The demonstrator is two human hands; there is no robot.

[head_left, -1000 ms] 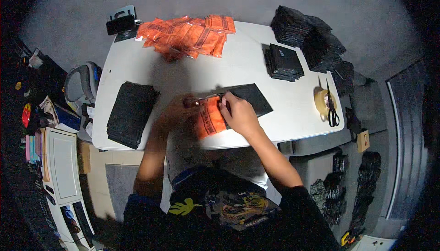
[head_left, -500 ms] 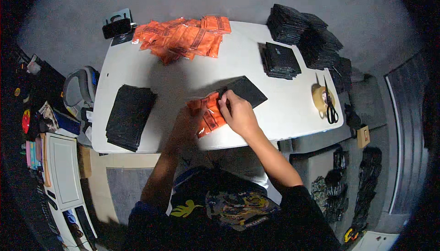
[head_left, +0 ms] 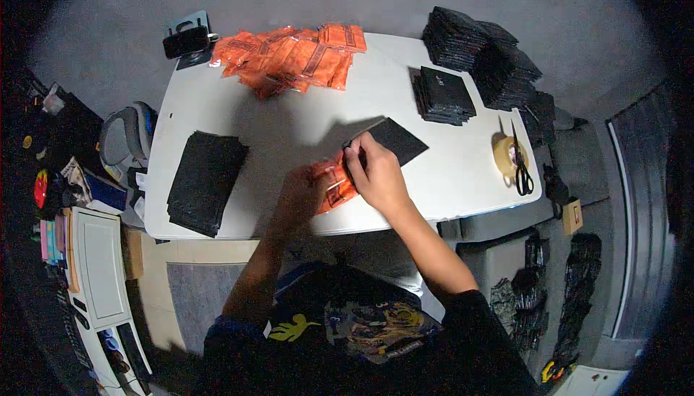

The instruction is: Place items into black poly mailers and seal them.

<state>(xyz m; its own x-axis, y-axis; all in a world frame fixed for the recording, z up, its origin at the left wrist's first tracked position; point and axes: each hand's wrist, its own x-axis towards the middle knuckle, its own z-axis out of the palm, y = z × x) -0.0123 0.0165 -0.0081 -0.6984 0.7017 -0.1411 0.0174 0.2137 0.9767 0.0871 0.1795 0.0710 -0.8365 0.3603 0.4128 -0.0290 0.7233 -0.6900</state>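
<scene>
My right hand (head_left: 377,175) pinches the near left end of a flat black bag (head_left: 396,141), which lies slanted on the white table (head_left: 282,211). Against that end sits an orange packet (head_left: 337,188) in clear, shiny wrapping; its far part is hidden behind my right fingers and the bag's edge. My left hand (head_left: 302,192), deep in shadow, is closed on the packet's left side. How far the packet reaches into the bag cannot be made out.
Orange packets (head_left: 296,56) lie heaped at the far left. A black stack (head_left: 206,182) is at left, a smaller one (head_left: 444,94) at right, and taller stacks (head_left: 463,38) behind. Scissors (head_left: 522,172) and a tape roll (head_left: 504,157) lie at the right edge. A phone (head_left: 186,43) stands far left.
My left hand has moved right and slightly up with the orange packet, so less of the packet shows. The black bag has shifted slightly right; my right hand keeps its hold.
</scene>
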